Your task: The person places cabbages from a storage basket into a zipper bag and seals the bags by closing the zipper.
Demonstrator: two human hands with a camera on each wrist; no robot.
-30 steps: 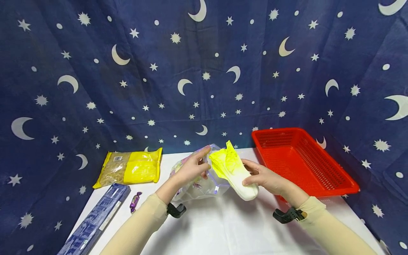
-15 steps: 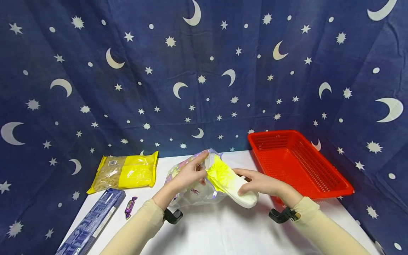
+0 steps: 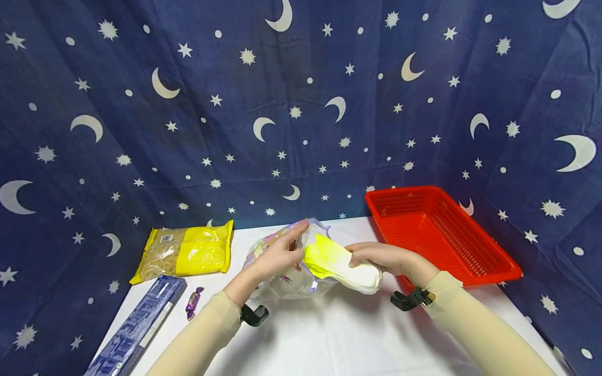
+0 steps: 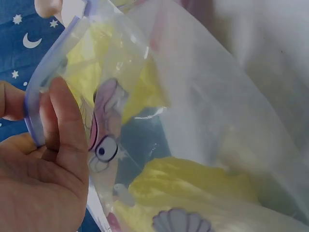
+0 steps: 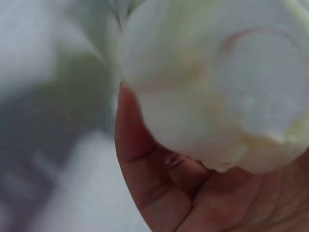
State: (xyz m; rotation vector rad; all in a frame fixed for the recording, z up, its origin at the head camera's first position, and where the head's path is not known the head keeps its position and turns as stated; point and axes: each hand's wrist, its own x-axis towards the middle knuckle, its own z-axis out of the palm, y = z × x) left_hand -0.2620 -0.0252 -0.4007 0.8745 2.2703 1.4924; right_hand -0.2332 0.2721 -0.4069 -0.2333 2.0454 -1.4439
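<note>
My right hand (image 3: 388,257) grips a napa cabbage (image 3: 357,274) by its thick white base, its yellow leafy end turned left into the mouth of a clear zip-lock bag (image 3: 301,290). My left hand (image 3: 278,257) pinches the bag's lilac zip edge and holds the mouth apart. In the left wrist view, yellow leaves (image 4: 89,58) show through the printed film, and a second yellow, leafy-looking shape (image 4: 188,181) lies lower inside the bag. The cabbage's pale cut end (image 5: 265,82) fills much of the right wrist view, with the palm under it.
A red perforated basket (image 3: 437,256) stands at the back right. On the left lie a yellow packet with a see-through part (image 3: 202,250), a long blue box (image 3: 141,324) and a purple wrapped candy (image 3: 194,303). A star-and-moon curtain (image 3: 301,130) hangs behind the white table.
The right hand has tilted the cabbage flatter and brought its leafy end down into the bag's mouth. The left hand keeps its hold on the bag's edge.
</note>
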